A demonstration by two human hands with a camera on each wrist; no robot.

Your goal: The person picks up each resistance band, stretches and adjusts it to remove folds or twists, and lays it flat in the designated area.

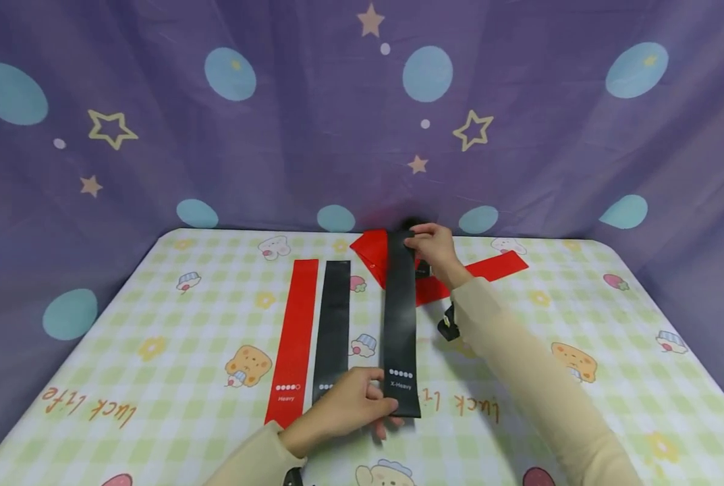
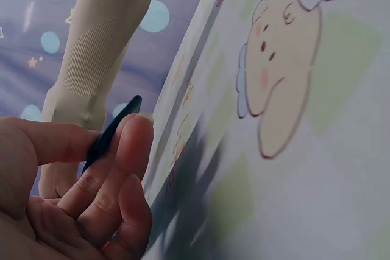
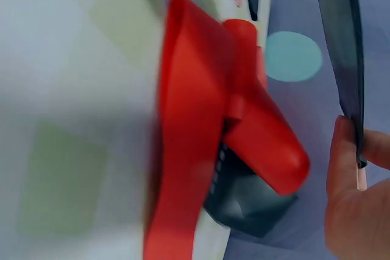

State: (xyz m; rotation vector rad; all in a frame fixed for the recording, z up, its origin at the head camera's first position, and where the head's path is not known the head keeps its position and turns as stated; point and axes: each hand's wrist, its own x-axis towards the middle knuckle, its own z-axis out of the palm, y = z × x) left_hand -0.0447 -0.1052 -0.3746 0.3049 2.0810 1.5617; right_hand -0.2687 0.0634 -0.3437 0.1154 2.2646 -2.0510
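Both hands hold a black resistance band (image 1: 401,317) stretched lengthwise, with "X-Heavy" and a row of white dots printed at its near end. My left hand (image 1: 352,405) pinches that near end between thumb and fingers; the left wrist view shows the band's edge (image 2: 113,132) in the grip. At the far end, my right hand (image 1: 436,251) pinches the band between thumb and fingertips. To the left lie a flat red resistance band (image 1: 297,331) marked "Heavy" and a second black band (image 1: 334,317), its near end partly hidden by my left hand.
Behind the held band, loosely folded red bands (image 1: 495,266) lie near the table's back edge, with a dark piece (image 3: 250,196) among them. The table wears a checked cloth (image 1: 173,405). A purple curtain (image 1: 337,135) hangs directly behind it.
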